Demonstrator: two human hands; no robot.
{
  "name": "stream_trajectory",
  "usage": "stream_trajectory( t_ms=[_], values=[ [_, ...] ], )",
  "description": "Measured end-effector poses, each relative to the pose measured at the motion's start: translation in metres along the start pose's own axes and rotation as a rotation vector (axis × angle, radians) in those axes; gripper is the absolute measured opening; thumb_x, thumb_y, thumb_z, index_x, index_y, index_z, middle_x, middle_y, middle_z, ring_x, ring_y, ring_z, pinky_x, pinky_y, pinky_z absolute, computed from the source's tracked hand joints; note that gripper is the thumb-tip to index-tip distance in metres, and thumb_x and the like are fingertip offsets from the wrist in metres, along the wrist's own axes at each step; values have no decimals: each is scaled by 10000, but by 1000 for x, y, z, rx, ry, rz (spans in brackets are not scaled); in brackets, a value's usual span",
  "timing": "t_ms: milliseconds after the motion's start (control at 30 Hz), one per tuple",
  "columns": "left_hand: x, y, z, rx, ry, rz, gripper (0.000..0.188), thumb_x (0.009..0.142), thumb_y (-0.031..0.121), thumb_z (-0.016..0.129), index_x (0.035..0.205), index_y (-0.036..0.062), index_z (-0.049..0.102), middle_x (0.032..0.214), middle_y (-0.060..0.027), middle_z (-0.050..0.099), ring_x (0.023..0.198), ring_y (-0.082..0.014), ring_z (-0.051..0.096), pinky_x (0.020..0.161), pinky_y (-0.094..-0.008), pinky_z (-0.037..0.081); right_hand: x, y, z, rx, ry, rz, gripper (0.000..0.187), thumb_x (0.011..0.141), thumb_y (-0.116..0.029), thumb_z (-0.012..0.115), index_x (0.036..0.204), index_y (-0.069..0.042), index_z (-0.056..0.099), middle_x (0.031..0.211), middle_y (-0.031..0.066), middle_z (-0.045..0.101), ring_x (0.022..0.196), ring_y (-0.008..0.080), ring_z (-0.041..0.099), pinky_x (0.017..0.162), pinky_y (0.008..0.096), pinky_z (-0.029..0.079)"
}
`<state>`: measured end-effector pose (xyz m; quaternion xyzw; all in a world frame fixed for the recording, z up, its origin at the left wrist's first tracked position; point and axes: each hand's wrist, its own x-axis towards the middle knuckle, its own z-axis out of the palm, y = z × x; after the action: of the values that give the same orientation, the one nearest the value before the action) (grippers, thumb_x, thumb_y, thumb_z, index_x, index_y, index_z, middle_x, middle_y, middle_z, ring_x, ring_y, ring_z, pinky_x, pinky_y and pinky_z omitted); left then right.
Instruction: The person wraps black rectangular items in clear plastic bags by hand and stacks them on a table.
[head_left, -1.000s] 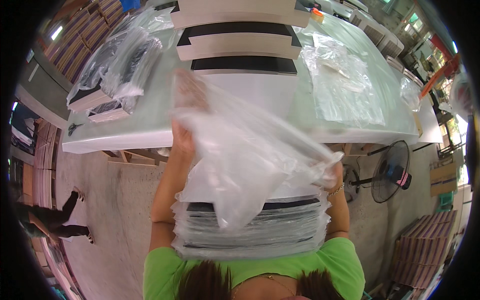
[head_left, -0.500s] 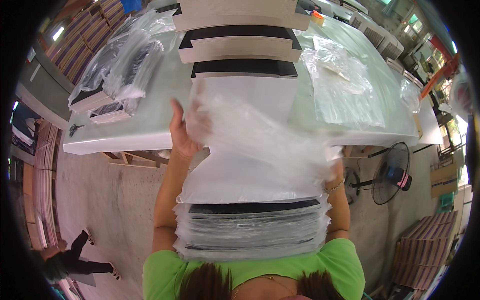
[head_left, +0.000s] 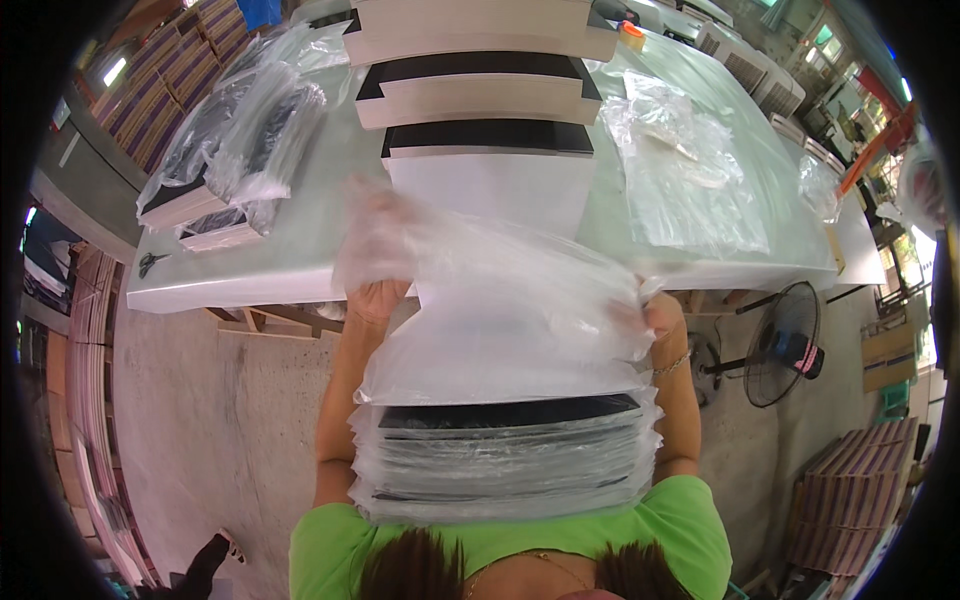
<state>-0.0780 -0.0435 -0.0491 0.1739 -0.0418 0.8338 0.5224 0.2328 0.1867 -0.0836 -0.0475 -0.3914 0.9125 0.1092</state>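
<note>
A clear plastic bag (head_left: 500,265) is spread between my hands, above a pile of plastic-wrapped dark flat pieces (head_left: 510,455) close to my body. My right hand (head_left: 655,315) grips the bag's right side with curled fingers. At the bag's left end is my left hand (head_left: 385,245), its fingers blurred and veiled by the film; whether they are closed does not show. Just beyond the bag lies a white sheet-like surface (head_left: 490,185), in front of stacked blocks of pale sheets with black tops (head_left: 490,100).
Bagged dark stacks (head_left: 240,140) lie at the table's left, near small scissors (head_left: 152,262). More clear bags (head_left: 690,170) and an orange tape roll (head_left: 632,35) are on the right. A black fan (head_left: 785,345) stands beyond the table's right front edge. Another person's leg (head_left: 205,570) shows at lower left.
My left hand has gone from beside the bag to behind or inside its film. The bag has spread wider to the left. The other person has moved toward the lower edge.
</note>
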Motion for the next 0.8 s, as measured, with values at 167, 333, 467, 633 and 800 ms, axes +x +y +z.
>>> stream_trajectory(
  t_ms=[167, 333, 467, 633, 800],
  values=[
    [-4, 9, -15, 363, -129, -186, 474, 830, 210, 626, 1236, 53, 436, 987, -20, 566, 921, -171, 580, 861, -326, 482, 15, -35, 7, 207, 17, -135, 375, 742, -77, 644, 1086, 6, 518, 651, -5, 525, 486, 75, 437, 458, 193, 317],
    [9, 8, -13, 1043, 330, -59, 318, 749, -42, 596, 1052, 47, 561, 897, 10, 548, 811, -136, 558, 793, -283, 471, 51, -67, 28, -799, 600, -228, 194, 750, -22, 626, 933, -46, 564, 589, -42, 468, 476, 39, 407, 398, 192, 268],
    [33, 28, -29, 1643, 296, 536, 445, 639, -167, 428, 995, 27, 610, 889, -17, 544, 780, -148, 552, 752, -271, 438, 92, -45, 57, -1111, 792, -579, 133, 704, 19, 595, 825, -32, 572, 693, -2, 523, 579, 88, 486, 532, 223, 388],
    [58, 15, 7, 2151, 203, 751, 635, 571, -170, 369, 1099, 81, 616, 865, -106, 558, 827, -214, 558, 768, -263, 419, 118, -42, 58, -1422, 733, -913, 349, 701, 89, 488, 991, -24, 646, 897, 48, 619, 783, 134, 523, 695, 256, 415],
    [54, 30, 10, 1841, 257, 413, 609, 614, -162, 363, 1112, 79, 619, 1029, -100, 561, 960, -208, 530, 856, -285, 416, 120, -47, 48, -985, 616, -679, 303, 742, 23, 513, 1011, -8, 648, 718, 13, 556, 462, 62, 402, 471, 185, 333]
  ],
)
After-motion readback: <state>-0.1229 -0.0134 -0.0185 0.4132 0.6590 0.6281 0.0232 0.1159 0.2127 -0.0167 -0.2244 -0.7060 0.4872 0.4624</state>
